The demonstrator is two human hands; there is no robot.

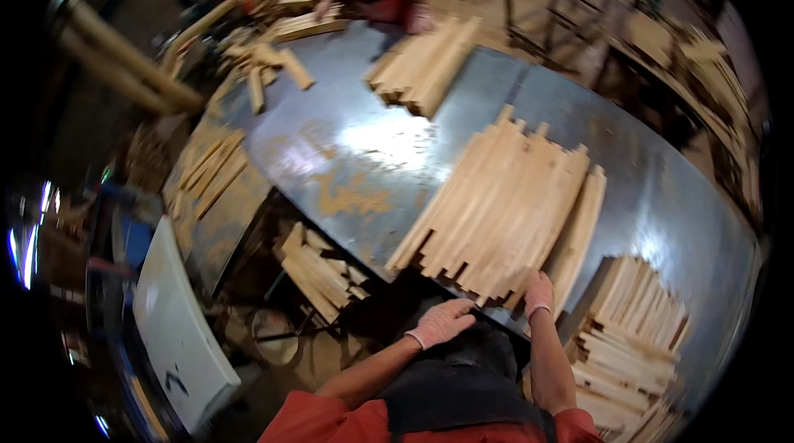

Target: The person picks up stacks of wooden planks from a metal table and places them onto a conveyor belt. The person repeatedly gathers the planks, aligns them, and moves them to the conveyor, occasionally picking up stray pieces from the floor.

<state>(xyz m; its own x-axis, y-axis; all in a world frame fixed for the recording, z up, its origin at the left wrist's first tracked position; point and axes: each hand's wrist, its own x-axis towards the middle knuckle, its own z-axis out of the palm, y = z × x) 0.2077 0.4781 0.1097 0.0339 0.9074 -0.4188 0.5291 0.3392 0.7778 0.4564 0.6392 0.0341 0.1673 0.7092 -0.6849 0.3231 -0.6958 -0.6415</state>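
A row of pale wooden strips [504,203] lies side by side on the metal table [331,162], their near ends uneven at the edge in front of me. My left hand [442,323], in a light glove, is stretched out flat by the table's edge, its fingertips close to the strips' near ends. My right hand [539,292], gloved too, is closed at the lower right corner of the row and seems to grip the end of a strip; part of that grip is hidden. Just right of the row lie a few separate wooden strips [581,232], slightly apart from it.
To my right stands a stack of strips [633,311]. Across the table, a person in a red apron [385,6] has a hand by another bundle of strips [426,62]. Offcuts [265,67] lie at the far left. A white board [178,319] leans at the near left.
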